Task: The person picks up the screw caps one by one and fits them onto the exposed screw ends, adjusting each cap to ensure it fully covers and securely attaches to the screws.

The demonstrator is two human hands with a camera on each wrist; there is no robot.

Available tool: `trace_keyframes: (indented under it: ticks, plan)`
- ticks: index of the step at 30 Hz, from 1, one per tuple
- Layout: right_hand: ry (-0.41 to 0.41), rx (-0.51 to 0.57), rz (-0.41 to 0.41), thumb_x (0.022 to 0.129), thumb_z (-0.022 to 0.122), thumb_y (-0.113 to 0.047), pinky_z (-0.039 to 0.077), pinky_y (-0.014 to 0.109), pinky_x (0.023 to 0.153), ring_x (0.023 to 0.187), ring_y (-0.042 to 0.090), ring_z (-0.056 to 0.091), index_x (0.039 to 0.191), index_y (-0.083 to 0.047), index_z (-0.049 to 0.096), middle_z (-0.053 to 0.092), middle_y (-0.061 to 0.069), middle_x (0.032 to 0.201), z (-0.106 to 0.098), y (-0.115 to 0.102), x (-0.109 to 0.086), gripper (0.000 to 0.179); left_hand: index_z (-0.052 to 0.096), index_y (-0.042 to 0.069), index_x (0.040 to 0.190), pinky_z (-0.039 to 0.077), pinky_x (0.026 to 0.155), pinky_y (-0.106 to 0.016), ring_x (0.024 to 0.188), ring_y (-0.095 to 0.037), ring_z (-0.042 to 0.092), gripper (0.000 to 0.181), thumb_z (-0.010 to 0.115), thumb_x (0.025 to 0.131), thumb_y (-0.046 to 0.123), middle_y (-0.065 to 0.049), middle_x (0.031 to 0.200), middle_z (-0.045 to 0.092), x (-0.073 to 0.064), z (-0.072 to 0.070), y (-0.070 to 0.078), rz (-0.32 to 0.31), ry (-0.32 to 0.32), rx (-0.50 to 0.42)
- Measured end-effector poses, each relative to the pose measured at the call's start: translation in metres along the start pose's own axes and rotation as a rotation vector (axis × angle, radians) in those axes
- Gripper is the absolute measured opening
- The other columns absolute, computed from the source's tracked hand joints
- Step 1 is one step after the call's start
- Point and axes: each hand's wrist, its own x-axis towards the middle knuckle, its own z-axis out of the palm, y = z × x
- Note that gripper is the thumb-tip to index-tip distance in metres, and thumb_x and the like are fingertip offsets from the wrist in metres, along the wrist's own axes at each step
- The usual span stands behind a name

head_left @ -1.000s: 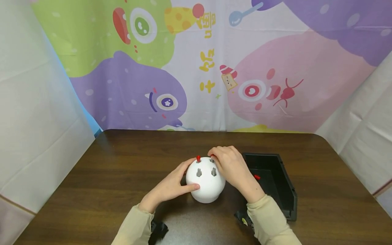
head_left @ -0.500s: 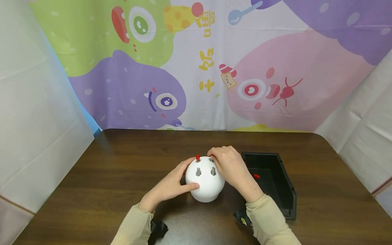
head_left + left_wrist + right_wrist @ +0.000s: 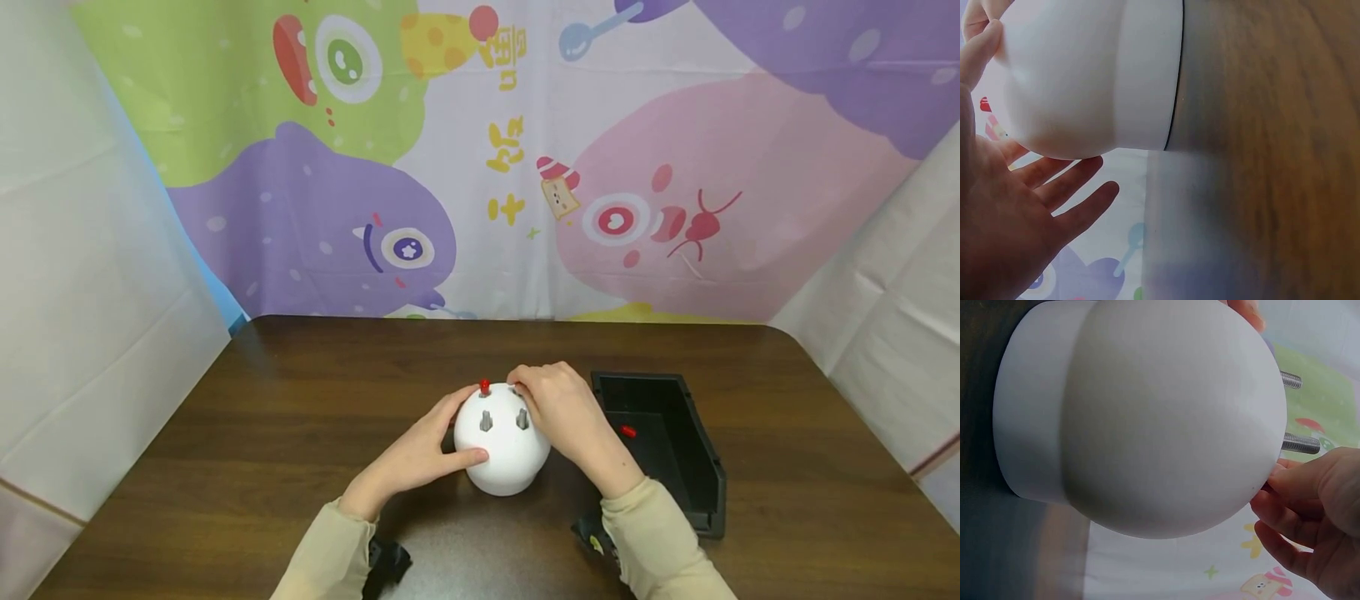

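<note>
Cartoon backdrop (image 3: 645, 167), yellow lettering (image 3: 512, 208) | left fingers (image 3: 1072, 186): white dome (image 3: 506, 467) | right fingers (image 3: 1286, 517): red cap (image 3: 1266, 486)

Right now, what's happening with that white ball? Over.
Left hand holding white ball. Right hand pinching barely visible red piece at far-right bolt. Nothing obvious blocking; black tray sits right.

White dome (image 3: 510, 468), black tray (image 3: 717, 500) on brown table (image 3: 247, 467)

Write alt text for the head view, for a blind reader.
A person's left hand cups a rounded white object on a dark wooden table while the right hand curls over its far right edge. Grey posts stick up from it, one topped by a red cap; a black tray on the right holds a small red piece.
</note>
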Motion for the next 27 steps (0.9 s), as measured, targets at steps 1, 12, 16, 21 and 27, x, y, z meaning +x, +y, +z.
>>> trace_keyframes:
  ticks: [1,12,16,21,27]
  plan:
    - [-0.003,0.003,0.001,0.083,0.064,-0.007,0.047,0.034,0.081,0.071,0.015,0.061,0.087,-0.011,0.067,0.067,0.0,0.081,0.0,0.0,0.0,0.006,0.021,0.035,0.142,0.035,0.1,-0.044,0.126,-0.013,0.037,0.084,0.064,0.074,0.057,0.008,0.142,0.03,0.0,0.0,0.0,0.001,0.001,0.0]
    - [-0.042,-0.016,0.007,0.085,0.063,-0.009,0.047,0.032,0.07,0.074,0.016,0.058,0.09,-0.011,0.064,0.063,0.0,0.082,0.0,-0.002,-0.001,0.006,0.021,0.034,0.142,0.035,0.099,-0.043,0.126,-0.012,0.037,0.084,0.064,0.075,0.057,0.009,0.142,0.03,0.001,-0.001,0.0,0.006,0.0,-0.004]
    - [-0.063,0.018,0.014,0.086,0.062,-0.011,0.048,0.035,0.075,0.078,0.017,0.059,0.094,-0.012,0.064,0.064,0.001,0.086,-0.003,-0.001,-0.002,0.009,0.021,0.032,0.143,0.035,0.1,-0.043,0.126,-0.013,0.037,0.085,0.065,0.074,0.057,0.009,0.142,0.03,0.001,-0.001,0.0,0.002,0.002,0.001]
    - [-0.09,0.049,0.034,0.086,0.062,-0.01,0.049,0.037,0.079,0.084,0.019,0.061,0.101,-0.01,0.063,0.065,0.003,0.093,-0.004,0.0,-0.003,0.016,0.021,0.032,0.143,0.035,0.1,-0.043,0.126,-0.013,0.037,0.085,0.064,0.074,0.057,0.008,0.142,0.03,0.001,0.0,-0.001,0.006,0.002,0.005]
    - [-0.097,0.056,0.058,0.087,0.061,-0.01,0.049,0.038,0.08,0.086,0.019,0.063,0.106,-0.009,0.062,0.066,0.005,0.098,-0.009,0.003,-0.003,0.019,0.021,0.033,0.143,0.035,0.1,-0.043,0.126,-0.013,0.037,0.085,0.065,0.074,0.057,0.008,0.143,0.03,0.001,0.0,0.0,0.001,-0.002,-0.002]
